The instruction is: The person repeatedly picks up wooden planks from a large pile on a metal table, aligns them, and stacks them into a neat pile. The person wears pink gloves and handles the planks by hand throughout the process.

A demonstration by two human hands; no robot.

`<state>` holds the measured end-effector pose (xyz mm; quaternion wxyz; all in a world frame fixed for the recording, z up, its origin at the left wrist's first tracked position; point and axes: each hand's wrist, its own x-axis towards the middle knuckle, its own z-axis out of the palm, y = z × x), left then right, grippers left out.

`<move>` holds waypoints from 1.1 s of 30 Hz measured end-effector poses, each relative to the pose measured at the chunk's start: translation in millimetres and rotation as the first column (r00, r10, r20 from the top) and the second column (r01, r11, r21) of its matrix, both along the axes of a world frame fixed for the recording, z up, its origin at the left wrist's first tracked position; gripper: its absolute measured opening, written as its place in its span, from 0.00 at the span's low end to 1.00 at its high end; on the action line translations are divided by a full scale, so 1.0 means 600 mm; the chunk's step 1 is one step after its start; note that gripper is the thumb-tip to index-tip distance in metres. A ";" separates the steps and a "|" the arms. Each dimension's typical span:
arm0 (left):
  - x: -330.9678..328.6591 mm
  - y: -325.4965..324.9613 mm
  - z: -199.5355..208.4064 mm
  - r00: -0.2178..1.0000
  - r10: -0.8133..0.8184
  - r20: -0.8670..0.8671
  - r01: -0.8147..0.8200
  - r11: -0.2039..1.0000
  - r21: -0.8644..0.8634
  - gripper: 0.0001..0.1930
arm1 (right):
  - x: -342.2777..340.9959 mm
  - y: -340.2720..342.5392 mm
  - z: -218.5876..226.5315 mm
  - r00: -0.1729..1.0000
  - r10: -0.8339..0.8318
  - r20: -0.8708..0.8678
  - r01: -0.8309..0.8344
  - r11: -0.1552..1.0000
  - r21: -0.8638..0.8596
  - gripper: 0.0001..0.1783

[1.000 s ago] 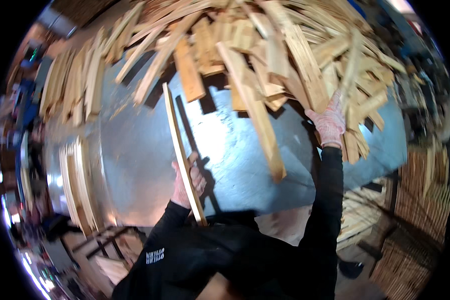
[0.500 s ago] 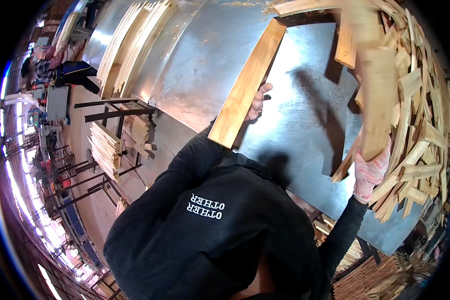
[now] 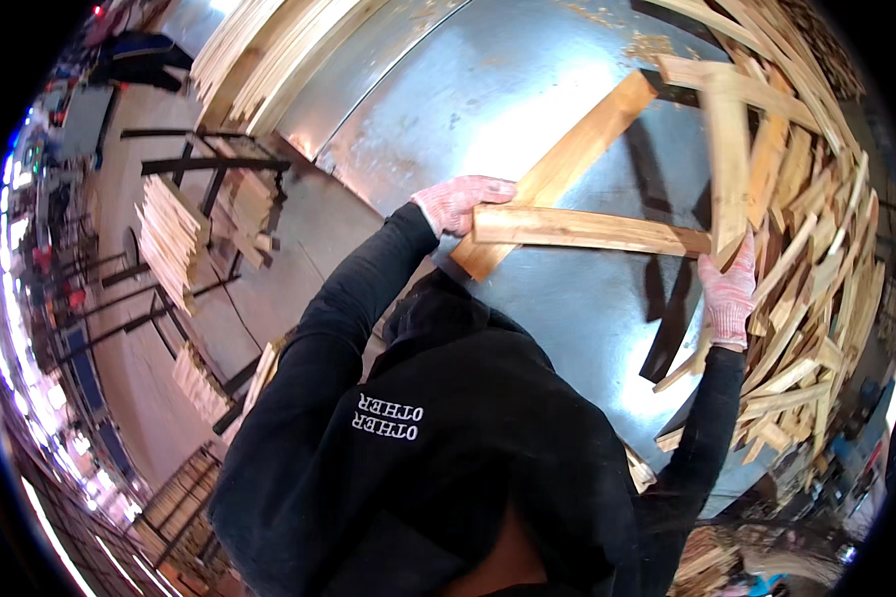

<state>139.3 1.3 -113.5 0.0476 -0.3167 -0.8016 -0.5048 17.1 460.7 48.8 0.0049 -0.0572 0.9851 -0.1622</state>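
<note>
My left hand (image 3: 463, 204), in a pinkish knit glove, is closed on the near ends of two wooden boards. One is a long orange-brown board (image 3: 587, 139) slanting away to the upper right. Crossing over its near end, a narrower board (image 3: 587, 228) reaches across to the right. My right hand (image 3: 729, 291), gloved likewise, grips the lower end of a pale board (image 3: 727, 149) that points away from me. The crosswise board's right end meets this hand too; its fingers are partly hidden behind the wood.
A shiny metal table (image 3: 398, 119) lies beneath the boards. Along its right side is a loose heap of wooden strips (image 3: 801, 289). Neatly stacked strips (image 3: 289, 60) stand at the far left, and more stacked wood (image 3: 169, 244) sits on dark racks. Another person (image 3: 144, 60) is at the upper left.
The crosswise board now spans between my hands. My left hand has shifted slightly left and now shows above the boards. The slanted board leans further right; the right-hand wood is no longer blurred.
</note>
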 end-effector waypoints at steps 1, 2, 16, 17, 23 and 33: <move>-0.006 -0.003 -0.006 0.997 -0.046 -0.058 0.044 0.998 -0.038 0.27 | -0.002 -0.034 -0.004 0.997 -0.051 0.054 0.056 0.993 -0.101 0.48; -0.002 -0.005 -0.016 0.990 -0.093 -0.109 0.084 0.993 -0.078 0.27 | 0.005 -0.070 -0.004 0.988 -0.097 0.119 0.119 0.974 -0.194 0.47; 0.050 0.203 0.181 0.331 -0.170 0.928 -0.231 0.939 0.254 0.31 | 0.141 -0.208 -0.167 0.814 -0.266 0.516 0.514 -0.083 -0.854 0.36; 0.052 0.208 0.179 0.321 -0.136 0.937 -0.191 0.960 0.204 0.30 | 0.143 -0.227 -0.178 0.818 -0.268 0.509 0.505 -0.089 -0.859 0.37; 0.074 0.139 0.258 0.383 0.319 0.867 -0.216 0.943 -0.251 0.34 | 0.169 -0.257 -0.152 0.816 -0.155 0.556 0.555 -0.057 -0.830 0.23; 0.062 -0.408 0.365 0.419 0.787 -0.452 -0.568 -0.161 -0.807 0.29 | 0.157 -0.379 -0.126 0.775 -0.189 0.603 0.622 0.057 -0.781 0.35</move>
